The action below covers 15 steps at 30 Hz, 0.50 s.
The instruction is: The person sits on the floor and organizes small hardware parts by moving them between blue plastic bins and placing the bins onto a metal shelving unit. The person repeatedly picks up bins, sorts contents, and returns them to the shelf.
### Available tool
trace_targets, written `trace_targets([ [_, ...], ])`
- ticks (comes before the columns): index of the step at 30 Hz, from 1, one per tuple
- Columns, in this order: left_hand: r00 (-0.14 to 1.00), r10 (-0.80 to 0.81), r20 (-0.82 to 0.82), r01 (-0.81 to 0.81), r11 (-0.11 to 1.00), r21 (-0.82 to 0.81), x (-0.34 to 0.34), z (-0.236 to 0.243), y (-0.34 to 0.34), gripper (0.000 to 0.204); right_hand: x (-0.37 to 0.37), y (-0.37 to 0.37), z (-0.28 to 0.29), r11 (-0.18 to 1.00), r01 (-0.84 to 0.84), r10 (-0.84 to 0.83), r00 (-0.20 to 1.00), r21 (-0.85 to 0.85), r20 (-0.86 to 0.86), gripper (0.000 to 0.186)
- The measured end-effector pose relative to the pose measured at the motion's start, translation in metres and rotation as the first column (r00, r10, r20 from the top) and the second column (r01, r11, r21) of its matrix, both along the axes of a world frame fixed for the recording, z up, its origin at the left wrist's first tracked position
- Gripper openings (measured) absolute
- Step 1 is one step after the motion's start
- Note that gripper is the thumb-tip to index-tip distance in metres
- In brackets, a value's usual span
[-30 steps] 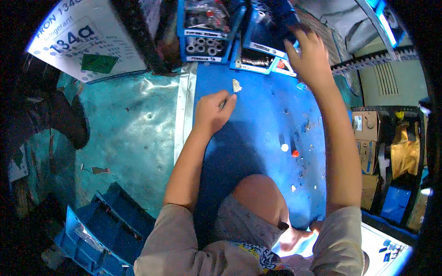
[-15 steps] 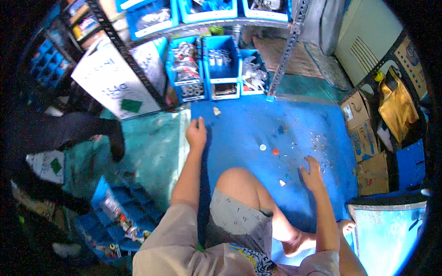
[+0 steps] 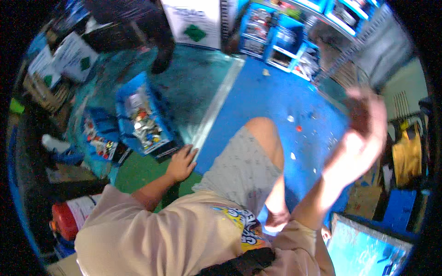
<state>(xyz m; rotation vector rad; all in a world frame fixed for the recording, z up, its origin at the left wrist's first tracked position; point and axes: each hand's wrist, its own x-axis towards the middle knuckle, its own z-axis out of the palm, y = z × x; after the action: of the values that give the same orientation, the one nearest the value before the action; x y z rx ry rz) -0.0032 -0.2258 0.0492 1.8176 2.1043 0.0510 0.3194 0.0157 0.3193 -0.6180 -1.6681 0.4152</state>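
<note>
With fingers spread, my left hand [image 3: 182, 163] is set down by the border of the blue mat, nearest a blue bin [image 3: 143, 115] of small mixed metal and coloured parts. That hand holds nothing I can see. My right hand [image 3: 366, 112] is lifted over the right side of the mat, bright and smeared by motion, so its fingers cannot be read. A second blue bin [image 3: 102, 138] with similar small parts stands left of the first. On the blue mat [image 3: 239, 101] lie a red cap [image 3: 299, 129], a white round piece [image 3: 290, 118] and scattered tiny bits.
Blue parts bins [image 3: 285, 41] line a rack at the far side. White boxes [image 3: 193, 25] with green diamonds stand at far left. A person's dark sleeve [image 3: 159, 32] reaches in there. A red cylinder [image 3: 64, 221] lies near left; a blue panel [image 3: 368, 248] is near right.
The view has swung left. My left hand has come back and down beside the mat's left border, near the blue bins. The right hand has risen off the mat.
</note>
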Motion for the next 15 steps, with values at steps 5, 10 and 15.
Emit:
trace_targets([
  [5, 0.991, -0.044, 0.127, 0.021, 0.983, 0.181, -0.006, -0.014, -0.012, 0.059, -0.074, -0.02, 0.1, 0.877, 0.017, 0.032, 0.995, 0.479, -0.094, 0.054],
  [10, 0.981, -0.062, 0.183, 0.029, 0.984, 0.178, -0.014, -0.03, -0.015, 0.065, -0.155, -0.023, 0.114, 0.83, -0.028, 0.123, 0.983, 0.557, -0.134, 0.052],
  [15, 0.941, 0.045, 0.335, -0.064, 0.997, 0.048, -0.016, -0.03, -0.013, 0.066, -0.213, -0.008, 0.094, 0.892, -0.081, 0.165, 0.975, 0.445, -0.152, 0.051],
])
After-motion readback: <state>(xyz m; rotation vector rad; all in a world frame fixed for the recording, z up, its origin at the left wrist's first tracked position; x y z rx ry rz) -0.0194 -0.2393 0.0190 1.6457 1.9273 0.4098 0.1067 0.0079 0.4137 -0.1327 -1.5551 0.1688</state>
